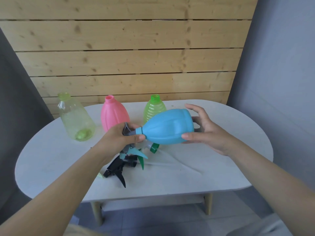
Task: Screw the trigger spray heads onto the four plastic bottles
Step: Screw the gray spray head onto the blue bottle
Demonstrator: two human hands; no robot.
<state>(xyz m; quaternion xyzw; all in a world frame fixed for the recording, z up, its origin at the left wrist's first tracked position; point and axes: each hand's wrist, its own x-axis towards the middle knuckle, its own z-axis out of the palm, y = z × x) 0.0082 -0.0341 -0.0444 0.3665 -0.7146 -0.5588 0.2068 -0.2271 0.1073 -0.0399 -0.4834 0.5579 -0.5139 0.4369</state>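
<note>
one of four bottles in hand: blue bottle (167, 126) held sideways above the table (221, 167), neck pointing left into a grey spray head (130, 133). left hand (119, 137) has fingers clamped round that head; right hand (202, 126) cups the bottle base, fingers spread apart. step looks like threading head one. next likely needs twisting until snug. pink bottle (114, 114), two green bottles (75, 118) (153, 108) stand uncapped at far side; black head (117, 169) and green head (144, 157) lie near.

Soft even daylight, faint shadows, no glare, slight overall softness, wide-angle bending at edges
</note>
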